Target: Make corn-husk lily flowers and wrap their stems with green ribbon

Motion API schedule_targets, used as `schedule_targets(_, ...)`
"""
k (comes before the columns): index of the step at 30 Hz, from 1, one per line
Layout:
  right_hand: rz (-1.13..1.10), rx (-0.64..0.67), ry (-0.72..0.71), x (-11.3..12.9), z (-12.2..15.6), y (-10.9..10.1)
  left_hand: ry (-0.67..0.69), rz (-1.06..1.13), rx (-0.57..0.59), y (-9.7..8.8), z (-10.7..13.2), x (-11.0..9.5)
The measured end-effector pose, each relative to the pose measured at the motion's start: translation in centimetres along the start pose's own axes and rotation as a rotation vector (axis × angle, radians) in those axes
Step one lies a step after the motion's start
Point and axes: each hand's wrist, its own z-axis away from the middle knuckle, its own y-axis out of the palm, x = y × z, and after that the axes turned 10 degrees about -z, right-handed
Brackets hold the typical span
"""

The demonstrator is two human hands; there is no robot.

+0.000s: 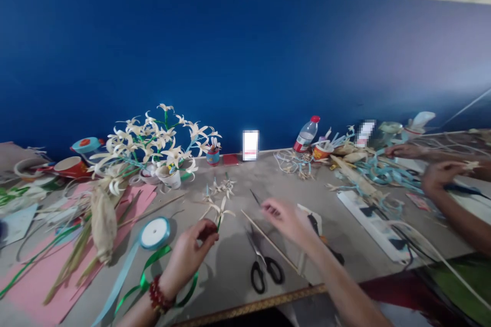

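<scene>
My left hand (pixel 192 245), with a red bead bracelet (pixel 160 294) at its wrist, pinches a pale husk-like flower (pixel 221 212) by its short green stem. Beside the wrist curls a shiny green ribbon (pixel 144 278). A roll of light-blue ribbon (pixel 155 232) lies left of this hand. My right hand (pixel 286 219) is over the table with its fingers curled together. From its fingertips sticks out a thin dark pointed thing (pixel 254 195), whose kind I cannot make out. Black-handled scissors (pixel 264 265) and a thin wooden stick (pixel 268 240) lie between my hands.
Finished flowers (pixel 153 143) stand in cups at the back left, near pink paper (pixel 42 286) and dried husks (pixel 103 225). A lit phone (pixel 250 145) leans on the blue partition (pixel 230 51). At right are a bottle (pixel 307 134), a power strip (pixel 374 225) and another person's hands (pixel 441 173).
</scene>
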Motion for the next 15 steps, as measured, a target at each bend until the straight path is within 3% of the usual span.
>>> schedule_targets(3,0.187,-0.001,0.120,-3.8,-3.0,-2.9,0.044,-0.240,0.056,-0.8,-1.8,1.0)
schedule_targets(7,0.344,0.155,0.257,-6.9,-6.7,-3.7,0.066,-0.478,0.104,0.1,-3.9,2.0)
schedule_targets(11,0.451,0.302,0.341,-7.3,-9.0,-2.5,0.081,-0.551,0.125,1.8,-5.4,1.9)
schedule_targets(15,0.511,0.356,0.331,-6.7,-10.1,-1.3,0.075,-0.634,0.159,3.3,-6.6,1.4)
